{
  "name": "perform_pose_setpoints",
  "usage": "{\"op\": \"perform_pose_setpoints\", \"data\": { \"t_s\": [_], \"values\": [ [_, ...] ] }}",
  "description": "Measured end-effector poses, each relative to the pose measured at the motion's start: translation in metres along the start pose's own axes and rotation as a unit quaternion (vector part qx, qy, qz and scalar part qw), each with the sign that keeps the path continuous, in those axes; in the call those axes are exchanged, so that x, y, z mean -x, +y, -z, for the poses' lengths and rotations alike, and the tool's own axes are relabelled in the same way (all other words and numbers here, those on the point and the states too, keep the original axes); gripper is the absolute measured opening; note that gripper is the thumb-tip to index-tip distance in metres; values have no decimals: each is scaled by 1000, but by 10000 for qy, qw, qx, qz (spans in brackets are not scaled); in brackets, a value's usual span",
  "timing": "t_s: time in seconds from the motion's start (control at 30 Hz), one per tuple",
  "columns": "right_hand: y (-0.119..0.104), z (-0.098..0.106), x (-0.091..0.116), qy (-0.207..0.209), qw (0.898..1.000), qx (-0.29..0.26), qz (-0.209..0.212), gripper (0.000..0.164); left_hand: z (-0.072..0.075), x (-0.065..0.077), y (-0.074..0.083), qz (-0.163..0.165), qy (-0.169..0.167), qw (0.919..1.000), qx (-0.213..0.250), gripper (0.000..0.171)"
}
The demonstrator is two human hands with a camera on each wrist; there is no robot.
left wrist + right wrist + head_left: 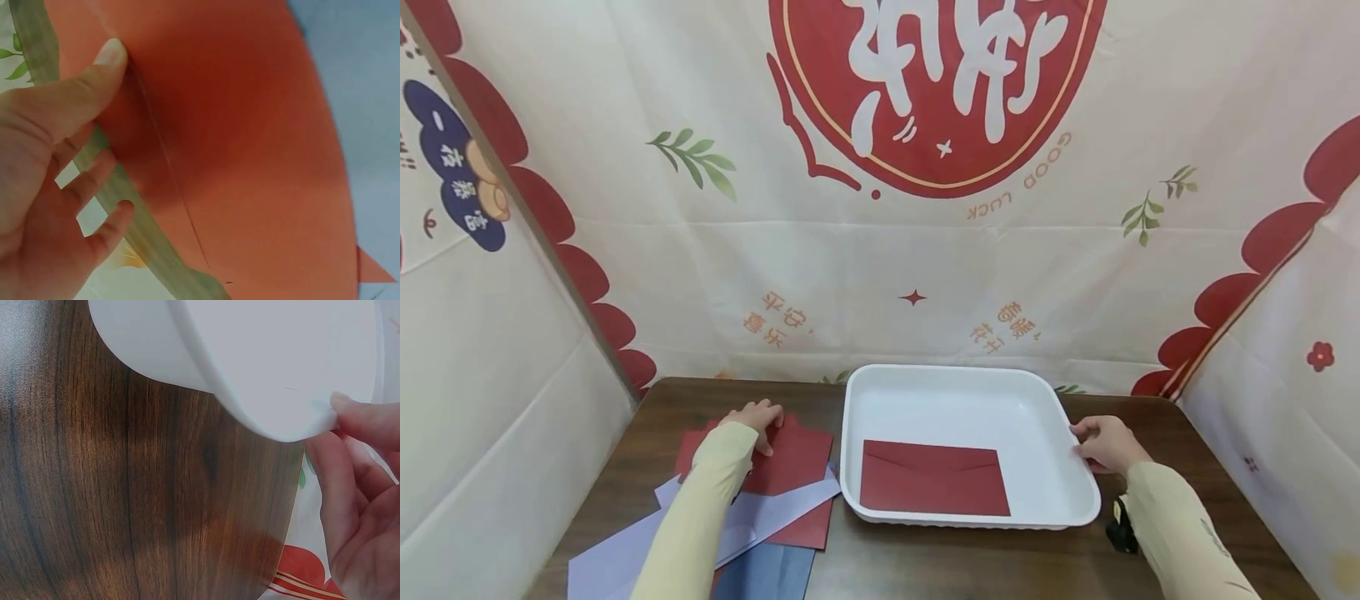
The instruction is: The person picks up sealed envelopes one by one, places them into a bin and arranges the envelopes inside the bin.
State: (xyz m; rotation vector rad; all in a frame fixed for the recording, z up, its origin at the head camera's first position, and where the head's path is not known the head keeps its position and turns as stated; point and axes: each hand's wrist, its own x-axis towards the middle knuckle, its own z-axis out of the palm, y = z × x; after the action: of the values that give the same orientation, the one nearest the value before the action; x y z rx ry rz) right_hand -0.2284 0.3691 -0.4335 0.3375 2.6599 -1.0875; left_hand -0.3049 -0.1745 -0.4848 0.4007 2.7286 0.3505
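Observation:
My left hand (754, 421) is at the far end of a pile of red envelopes (801, 467) on the left of the table. In the left wrist view its thumb lies on the face of a red envelope (250, 162), with fingertips at and behind the edge, pinching it. My right hand (1108, 443) grips the right rim of a white plastic tray (940, 400), thumb on top and fingers below, as the right wrist view also shows. One red envelope (932, 479) lies flat inside the tray, along its near side.
Lavender envelopes (617, 550) and a blue envelope (767, 571) overlap the red pile in front. A dark wooden table (940, 562) carries everything. Printed cloth (820, 267) hangs behind the table and at both sides. A black wrist device (1122, 529) sits by my right sleeve.

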Motion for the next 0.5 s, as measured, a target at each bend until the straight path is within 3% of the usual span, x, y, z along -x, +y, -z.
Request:
{"op": "perform_pose_setpoints", "data": {
  "t_s": [0.13,0.27,0.33,0.5],
  "values": [
    [2,-2,1,16,10000,37,40,37,-5,-2,-2,36,-54,10000,0,43],
    [3,-3,0,37,10000,27,84,37,-1,4,2,301,-77,9983,485,43],
    [3,-3,-1,46,9999,32,103,36,3,6,4,260,-104,9978,597,42],
    [2,-1,-1,61,9999,12,93,37,17,4,6,-416,31,9983,402,34]
  ]
}}
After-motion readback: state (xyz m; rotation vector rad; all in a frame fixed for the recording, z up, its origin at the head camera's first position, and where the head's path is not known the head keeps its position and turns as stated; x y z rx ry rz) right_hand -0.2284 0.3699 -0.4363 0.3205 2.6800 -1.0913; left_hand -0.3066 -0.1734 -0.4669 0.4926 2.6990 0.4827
